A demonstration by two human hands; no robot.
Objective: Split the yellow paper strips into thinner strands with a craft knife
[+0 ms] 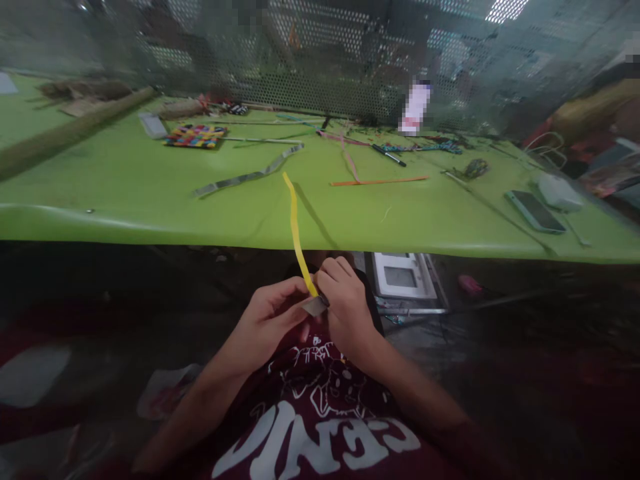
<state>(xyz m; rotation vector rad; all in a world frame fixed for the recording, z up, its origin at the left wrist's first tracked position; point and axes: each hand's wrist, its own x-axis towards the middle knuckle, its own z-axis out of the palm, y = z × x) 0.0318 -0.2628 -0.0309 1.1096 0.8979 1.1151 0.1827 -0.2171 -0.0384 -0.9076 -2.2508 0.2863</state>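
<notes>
Just in front of the table edge, my left hand (273,317) and my right hand (345,300) meet, both with closed fingers. Between them they pinch a narrow yellow strip (296,233), which stands up and leans over the green table (240,217). A short grey strip end (315,307) shows between the fingers at its base. How the two strips join is hidden by my fingers. On the table beyond lies a longer, kinked grey strip (245,177).
A colourful woven square (195,136) lies at the back left, near a long pole (75,130). Pink (350,160) and orange strips (380,181) and a black pen (389,155) lie mid-table. A phone (535,211) and white case (560,192) sit right. Perforated mesh (320,87) stands behind.
</notes>
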